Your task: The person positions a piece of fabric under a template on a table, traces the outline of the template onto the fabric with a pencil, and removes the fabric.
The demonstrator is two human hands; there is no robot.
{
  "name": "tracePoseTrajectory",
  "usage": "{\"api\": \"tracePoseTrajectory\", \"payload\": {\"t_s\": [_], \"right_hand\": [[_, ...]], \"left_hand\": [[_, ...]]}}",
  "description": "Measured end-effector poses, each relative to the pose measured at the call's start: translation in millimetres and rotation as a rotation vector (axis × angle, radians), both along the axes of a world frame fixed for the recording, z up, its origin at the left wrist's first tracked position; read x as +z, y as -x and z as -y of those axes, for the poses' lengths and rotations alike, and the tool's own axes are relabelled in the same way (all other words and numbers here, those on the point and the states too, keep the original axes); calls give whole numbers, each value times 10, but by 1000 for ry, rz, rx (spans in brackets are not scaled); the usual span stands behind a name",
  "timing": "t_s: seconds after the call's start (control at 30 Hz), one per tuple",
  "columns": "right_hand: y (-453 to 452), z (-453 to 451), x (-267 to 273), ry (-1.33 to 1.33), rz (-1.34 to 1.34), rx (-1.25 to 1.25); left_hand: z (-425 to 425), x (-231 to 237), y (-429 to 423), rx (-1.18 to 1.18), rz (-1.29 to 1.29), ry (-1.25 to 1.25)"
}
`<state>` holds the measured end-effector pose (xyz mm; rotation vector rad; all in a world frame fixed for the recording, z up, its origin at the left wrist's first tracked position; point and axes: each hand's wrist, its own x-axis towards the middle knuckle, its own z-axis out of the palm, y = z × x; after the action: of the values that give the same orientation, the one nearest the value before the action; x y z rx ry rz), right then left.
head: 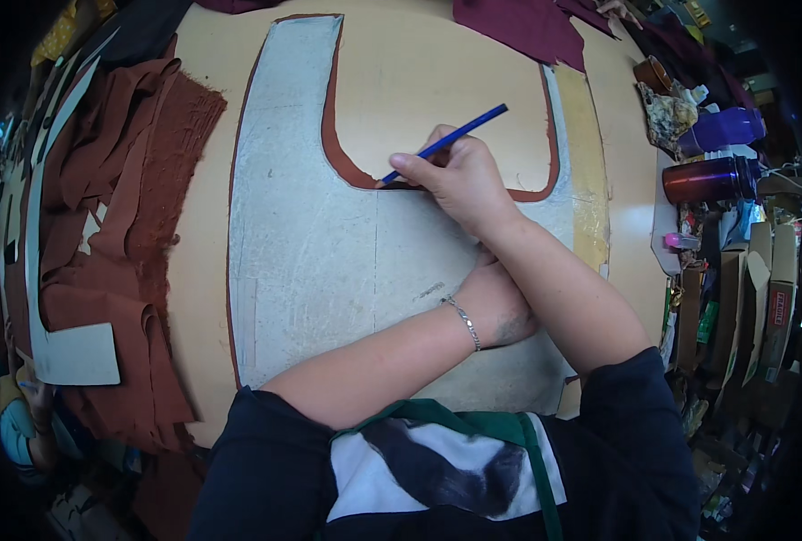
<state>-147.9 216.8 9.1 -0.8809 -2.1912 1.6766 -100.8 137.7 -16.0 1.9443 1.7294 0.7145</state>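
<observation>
My right hand (465, 172) grips a blue pencil (472, 125). Its tip touches the strip of rust-brown fabric (336, 152) at the lower left curve of a U-shaped cut-out. That fabric shows as a narrow border around a large grey-white pattern template (306, 270) lying on top of it. Crossed beneath my right forearm, my left hand (499, 301) rests on the template, a chain bracelet (465, 323) at its wrist. The forearm hides most of the left fingers. Yellowish tape (590, 169) runs along the template's right side.
Crumpled rust-brown fabric (103, 270) lies left, with a pale curved template (79, 355) over it. Maroon cloth (522, 30) covers part of the far table (434, 81). Bottles (708, 179), a pink-capped marker (681, 241) and cardboard boxes (725, 304) line the right. Another person (19, 412) is at lower left.
</observation>
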Motion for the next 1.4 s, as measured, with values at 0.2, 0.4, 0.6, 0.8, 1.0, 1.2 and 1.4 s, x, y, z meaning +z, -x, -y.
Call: {"api": "tracePoseTrajectory", "payload": {"t_s": [0.2,0.4,0.6,0.8,1.0,1.2,1.4], "right_hand": [[147,164,-39,-135,-79,47],[-479,-342,-61,-233,65,-120],[-1112,-1023,84,-97,147,-243],[-931,-1759,282,-309,419,-89],[-400,-2312,259,-456,394,-79],[-122,-2755,8,-413,223,-208],[-440,-2458,-14,-314,-135,-297]], "left_hand": [[-38,35,24,-102,-151,-81],[48,51,13,-43,-109,48],[60,77,12,-45,-149,12],[57,98,10,-52,-156,35],[43,118,27,-61,-145,42],[38,106,33,-63,-137,36],[41,100,27,-56,-139,28]]}}
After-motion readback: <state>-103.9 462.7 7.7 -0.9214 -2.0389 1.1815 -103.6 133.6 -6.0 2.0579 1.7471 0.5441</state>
